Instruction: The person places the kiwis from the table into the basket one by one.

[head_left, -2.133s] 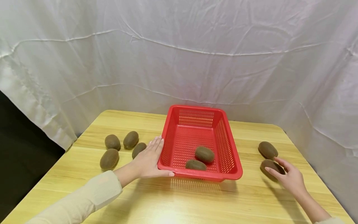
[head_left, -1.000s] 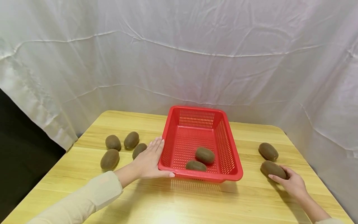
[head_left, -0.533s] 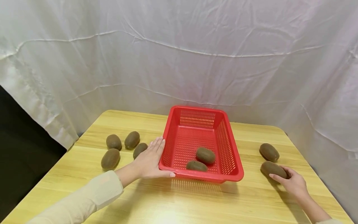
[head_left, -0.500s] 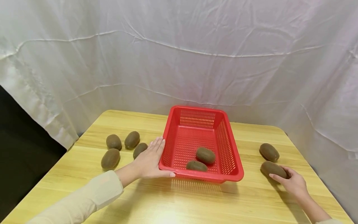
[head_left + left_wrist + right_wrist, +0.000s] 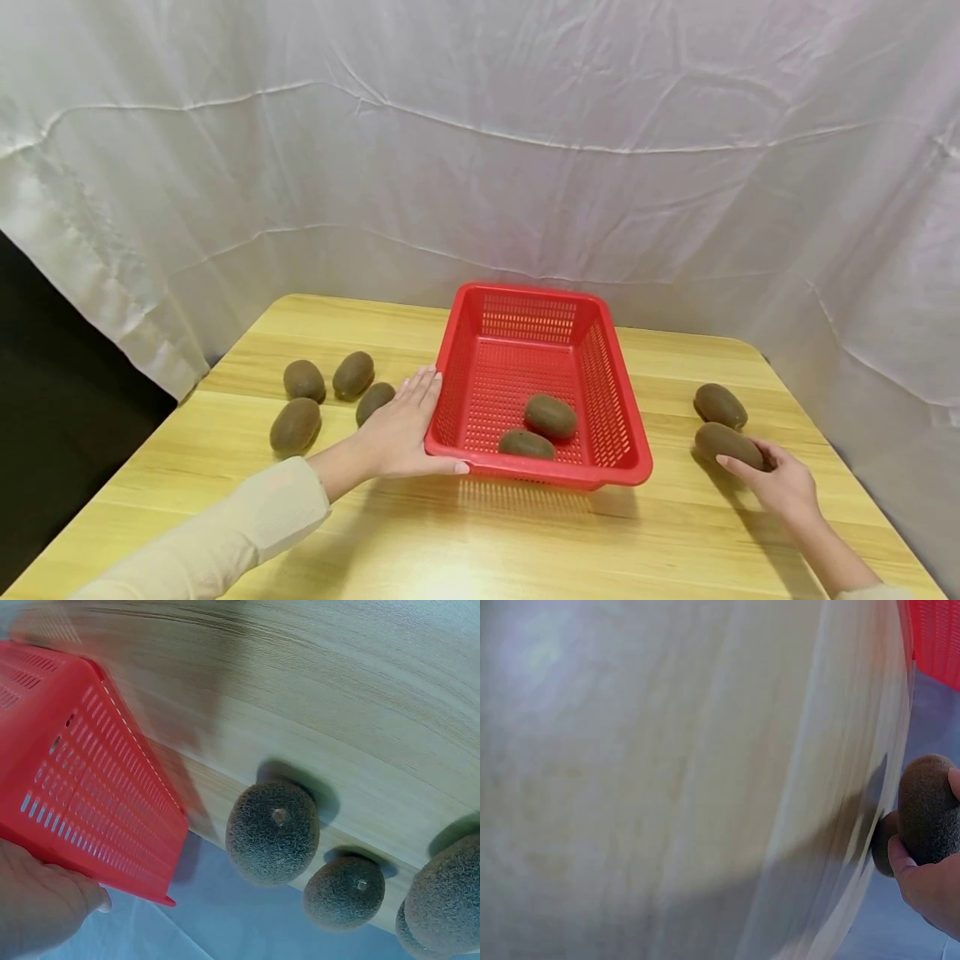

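Observation:
My right hand (image 5: 783, 483) grips a brown fuzzy kiwi (image 5: 726, 443), thumb on its near side. In the right wrist view that kiwi (image 5: 928, 806) stands a little off the table, its shadow apart from it. Just beyond it lies a second kiwi (image 5: 720, 405). My left hand (image 5: 401, 429) rests with straight fingers against the left side of a red plastic basket (image 5: 641, 433), the thumb along its near rim. Two kiwis lie inside the basket, one (image 5: 550, 416) behind the other (image 5: 527, 444).
Left of the basket are several more kiwis: one (image 5: 373, 402) partly hidden by my left hand, others (image 5: 352, 375) farther left. All stand on a light wooden table (image 5: 480, 542). White cloth (image 5: 480, 167) hangs around its back and sides.
My right hand has closed round the nearer right-hand kiwi and raised it slightly, moving it a little away from me. The left hand and basket stay put.

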### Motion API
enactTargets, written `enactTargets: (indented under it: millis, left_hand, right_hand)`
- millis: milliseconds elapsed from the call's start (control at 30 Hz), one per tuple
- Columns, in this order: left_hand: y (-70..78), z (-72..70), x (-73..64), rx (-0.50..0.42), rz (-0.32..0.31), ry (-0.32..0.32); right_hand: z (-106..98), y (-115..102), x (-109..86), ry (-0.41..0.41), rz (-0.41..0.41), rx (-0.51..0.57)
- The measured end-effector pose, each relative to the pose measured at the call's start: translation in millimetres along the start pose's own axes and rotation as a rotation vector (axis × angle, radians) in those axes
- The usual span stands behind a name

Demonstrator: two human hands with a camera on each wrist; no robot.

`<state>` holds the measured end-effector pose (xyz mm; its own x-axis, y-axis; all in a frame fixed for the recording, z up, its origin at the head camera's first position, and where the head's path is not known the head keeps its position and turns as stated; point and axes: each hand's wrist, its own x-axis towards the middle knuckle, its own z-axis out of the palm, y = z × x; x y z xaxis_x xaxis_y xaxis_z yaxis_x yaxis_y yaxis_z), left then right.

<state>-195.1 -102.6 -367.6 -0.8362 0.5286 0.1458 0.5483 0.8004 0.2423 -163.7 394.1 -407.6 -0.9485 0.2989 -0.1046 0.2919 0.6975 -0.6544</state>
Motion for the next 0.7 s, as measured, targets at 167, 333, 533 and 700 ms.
enactTargets:
  millis: [167, 333, 533, 700]
  left_hand:
    - [0.3, -1.0, 0.0, -0.003, -0.007, -0.007]
    - [0.4, -0.3, 0.3, -0.002, -0.012, -0.013]
    - [0.3, 0.2, 0.3, -0.002, -0.010, -0.005]
    - [0.0, 0.9, 0.5, -0.002, -0.009, -0.005]
  right_hand:
    - [0.6, -3.2, -0.5, 0.018, 0.005, 0.025]
    - [-0.3, -7.1, -0.3, 0.052, -0.002, 0.047]
    - [0.3, -18.3, 0.6, 0.070, -0.028, 0.095]
    - [2.9, -29.1, 0.7, 0.069, -0.035, 0.146]
